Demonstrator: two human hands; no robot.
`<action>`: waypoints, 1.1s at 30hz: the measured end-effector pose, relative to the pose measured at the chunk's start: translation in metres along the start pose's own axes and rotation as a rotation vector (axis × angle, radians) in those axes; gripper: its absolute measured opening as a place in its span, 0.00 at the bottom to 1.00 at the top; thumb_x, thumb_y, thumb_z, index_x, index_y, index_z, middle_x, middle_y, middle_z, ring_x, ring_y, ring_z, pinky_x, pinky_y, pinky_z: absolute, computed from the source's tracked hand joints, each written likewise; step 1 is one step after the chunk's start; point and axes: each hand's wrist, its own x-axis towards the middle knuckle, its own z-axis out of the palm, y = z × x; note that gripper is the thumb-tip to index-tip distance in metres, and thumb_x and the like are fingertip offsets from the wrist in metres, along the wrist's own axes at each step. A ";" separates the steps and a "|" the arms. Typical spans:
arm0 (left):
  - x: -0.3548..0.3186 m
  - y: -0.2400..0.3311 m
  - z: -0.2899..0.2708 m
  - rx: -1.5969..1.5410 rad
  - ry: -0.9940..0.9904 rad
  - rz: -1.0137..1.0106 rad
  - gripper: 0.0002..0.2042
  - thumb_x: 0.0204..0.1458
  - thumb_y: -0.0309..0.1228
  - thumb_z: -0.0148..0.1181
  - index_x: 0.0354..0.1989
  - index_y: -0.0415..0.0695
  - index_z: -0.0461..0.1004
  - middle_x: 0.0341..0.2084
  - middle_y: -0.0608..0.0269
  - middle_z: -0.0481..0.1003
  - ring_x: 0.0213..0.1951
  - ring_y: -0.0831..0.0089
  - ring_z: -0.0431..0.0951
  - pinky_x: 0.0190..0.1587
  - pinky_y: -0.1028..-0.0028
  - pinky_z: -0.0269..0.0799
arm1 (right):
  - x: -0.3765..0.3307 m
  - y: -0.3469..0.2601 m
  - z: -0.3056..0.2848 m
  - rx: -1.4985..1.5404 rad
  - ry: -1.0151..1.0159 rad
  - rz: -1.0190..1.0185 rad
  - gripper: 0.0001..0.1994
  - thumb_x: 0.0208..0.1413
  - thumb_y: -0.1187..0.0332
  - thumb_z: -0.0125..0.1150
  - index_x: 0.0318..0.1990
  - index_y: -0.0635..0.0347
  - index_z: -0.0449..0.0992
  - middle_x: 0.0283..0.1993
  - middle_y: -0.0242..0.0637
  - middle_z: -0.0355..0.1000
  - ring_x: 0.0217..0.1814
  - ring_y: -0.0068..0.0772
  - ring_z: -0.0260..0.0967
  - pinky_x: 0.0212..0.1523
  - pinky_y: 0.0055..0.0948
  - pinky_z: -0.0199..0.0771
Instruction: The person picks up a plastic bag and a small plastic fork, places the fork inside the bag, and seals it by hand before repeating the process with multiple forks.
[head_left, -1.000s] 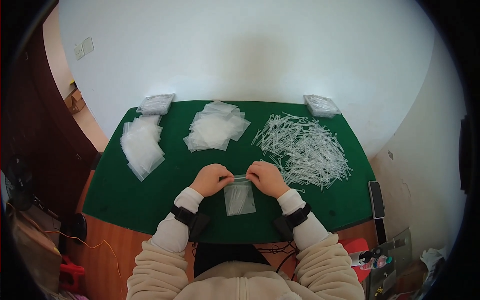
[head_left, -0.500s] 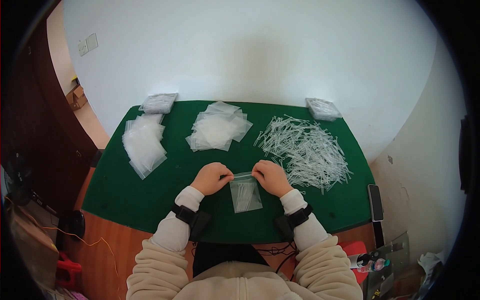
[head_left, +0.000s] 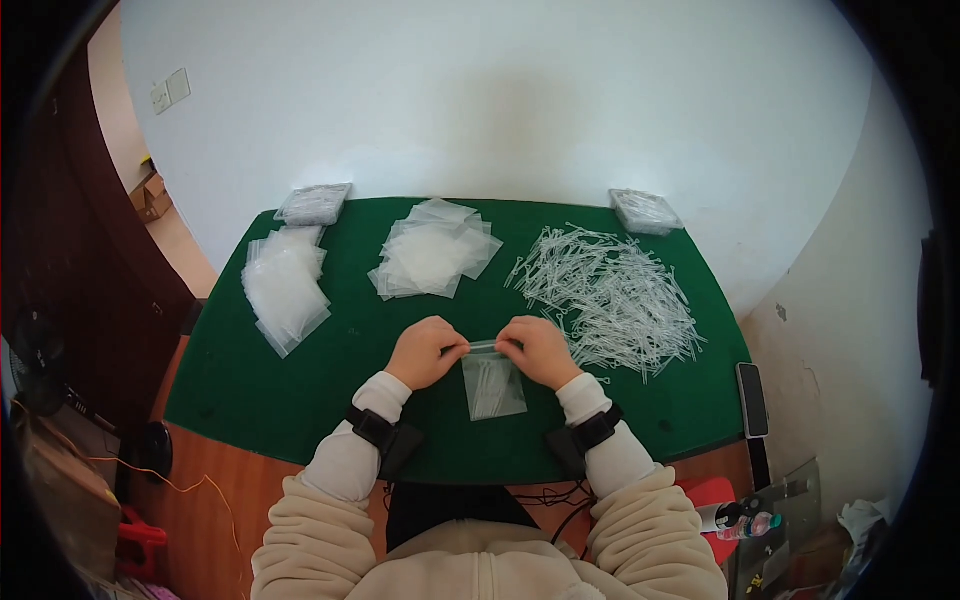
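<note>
My left hand (head_left: 428, 352) and my right hand (head_left: 537, 350) pinch the two top corners of a small clear zip bag (head_left: 510, 394) near the front middle of the table. Inside it lies a bundle of thin clear plastic sticks (head_left: 488, 388) with looped ends. Beyond my right hand spreads a large heap of loose looped plastic sticks (head_left: 615, 300). A pile of flat zip bags (head_left: 437, 250) rests past my hands in the middle, and a second stack of bags (head_left: 285, 290) fans out at the left.
The table has a green cloth top (head_left: 370, 450). Filled clear packs stand at its far left (head_left: 314, 205) and far right (head_left: 645, 212) corners, against the wall. A phone (head_left: 751, 400) lies at the right edge. A bottle (head_left: 750, 528) is below on the right.
My hands keep their pinch on the bag's top edge, and my right fingers have shifted slightly left along it. The whole view has tilted a little.
</note>
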 end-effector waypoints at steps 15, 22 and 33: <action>-0.003 -0.001 0.009 -0.050 -0.173 0.000 0.06 0.46 0.32 0.58 0.26 0.43 0.75 0.24 0.59 0.72 0.30 0.61 0.72 0.33 0.67 0.67 | 0.001 -0.017 0.009 0.076 -0.003 -0.026 0.03 0.42 0.71 0.57 0.22 0.59 0.73 0.25 0.39 0.68 0.29 0.45 0.67 0.31 0.37 0.66; -0.004 -0.013 -0.001 -0.028 -0.091 -0.003 0.07 0.47 0.32 0.57 0.25 0.42 0.75 0.22 0.59 0.71 0.29 0.61 0.72 0.32 0.67 0.67 | 0.001 -0.002 -0.004 0.037 0.075 0.064 0.04 0.42 0.71 0.60 0.23 0.59 0.72 0.24 0.37 0.67 0.29 0.41 0.67 0.29 0.34 0.66; -0.005 -0.002 0.005 -0.038 -0.196 -0.011 0.07 0.47 0.33 0.57 0.24 0.43 0.75 0.22 0.59 0.71 0.29 0.61 0.72 0.32 0.68 0.67 | 0.000 -0.011 0.012 0.056 -0.071 -0.052 0.04 0.43 0.69 0.59 0.23 0.58 0.73 0.24 0.37 0.67 0.30 0.41 0.67 0.30 0.35 0.66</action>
